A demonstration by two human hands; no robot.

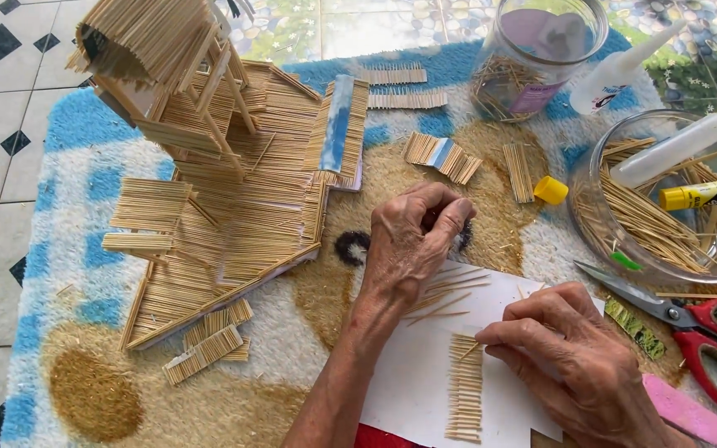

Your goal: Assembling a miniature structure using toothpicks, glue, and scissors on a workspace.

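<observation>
Toothpick (468,351) under right hand (570,348); 1 scissors (682,319).

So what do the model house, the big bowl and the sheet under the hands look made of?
Model house: thin pale wooden sticks, matt, laid in rows.
Bowl: clear and glossy, glass or plastic; sticks show through its wall.
Sheet: flat white, probably paper or card.

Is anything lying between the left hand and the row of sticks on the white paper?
Only a few loose sticks on the white paper lie between the left hand and the row of sticks, where the right hand presses.
</observation>
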